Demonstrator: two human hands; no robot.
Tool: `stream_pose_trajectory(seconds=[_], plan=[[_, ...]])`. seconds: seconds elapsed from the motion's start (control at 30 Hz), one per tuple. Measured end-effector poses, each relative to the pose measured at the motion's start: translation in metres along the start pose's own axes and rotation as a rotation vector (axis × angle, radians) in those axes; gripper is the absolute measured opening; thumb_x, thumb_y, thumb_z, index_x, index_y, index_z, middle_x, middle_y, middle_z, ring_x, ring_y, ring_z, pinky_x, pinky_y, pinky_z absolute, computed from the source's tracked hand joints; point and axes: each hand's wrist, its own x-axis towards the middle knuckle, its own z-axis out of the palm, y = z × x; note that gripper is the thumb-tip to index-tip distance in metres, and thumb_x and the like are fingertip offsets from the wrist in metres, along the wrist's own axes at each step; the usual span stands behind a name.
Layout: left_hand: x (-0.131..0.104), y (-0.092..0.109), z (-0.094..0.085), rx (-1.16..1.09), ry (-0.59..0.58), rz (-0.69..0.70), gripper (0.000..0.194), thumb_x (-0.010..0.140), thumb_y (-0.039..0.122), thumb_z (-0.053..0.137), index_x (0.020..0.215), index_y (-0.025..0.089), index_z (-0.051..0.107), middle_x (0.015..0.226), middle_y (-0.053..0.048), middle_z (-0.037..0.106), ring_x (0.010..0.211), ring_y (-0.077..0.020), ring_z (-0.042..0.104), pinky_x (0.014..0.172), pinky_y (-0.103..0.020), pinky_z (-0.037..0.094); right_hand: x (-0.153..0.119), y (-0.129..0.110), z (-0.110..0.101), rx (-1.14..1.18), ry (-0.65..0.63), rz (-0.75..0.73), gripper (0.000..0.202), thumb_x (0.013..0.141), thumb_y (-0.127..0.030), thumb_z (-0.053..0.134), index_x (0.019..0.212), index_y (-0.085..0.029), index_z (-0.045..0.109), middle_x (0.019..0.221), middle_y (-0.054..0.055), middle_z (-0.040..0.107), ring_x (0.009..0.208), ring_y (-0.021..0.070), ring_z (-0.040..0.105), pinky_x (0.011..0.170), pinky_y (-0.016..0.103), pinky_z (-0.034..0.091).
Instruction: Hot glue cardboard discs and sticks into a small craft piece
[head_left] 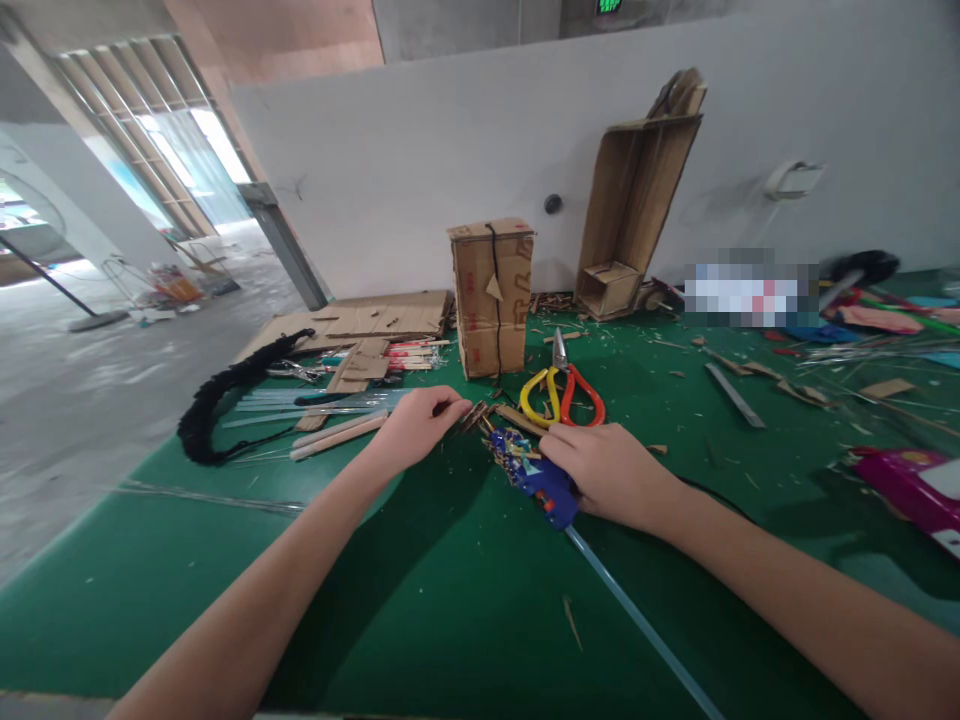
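Observation:
My right hand is wrapped round a blue glue gun, with a long clear glue stick running out of its back toward the front edge. The gun's nozzle points left, close to a small brown piece pinched between the thumb and fingers of my left hand. What that piece is made of is too small to tell. Just behind the gun lie scissors with one yellow and one red handle. An upright cardboard box with a black cord down its front stands beyond my hands.
Flat cardboard, pale sticks and a black fuzzy strip lie at the left. A tall cardboard structure leans against the wall. A metal strip and a magenta package are on the right of the green table.

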Motion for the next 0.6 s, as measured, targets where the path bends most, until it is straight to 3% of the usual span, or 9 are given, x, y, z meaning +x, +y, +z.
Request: stream_pose_trajectory(seconds=[0.6], plan=[[-0.0015,0.0021,0.0006,-0.007,0.01,0.01,0.039,0.081,0.047,0.035,0.062,0.017,0.051,0.053,0.003,0.042,0.051,-0.0096,0.037,0.05,-0.021,0.027,0.0002,0.0005,0.0007,0.049,-0.019,-0.023,0.016,0.066,-0.02,0.053,0.081,-0.018,0.047,0.08,0.003,0.058,0.067,0.0143,0.052,0.051,0.025,0.026]])
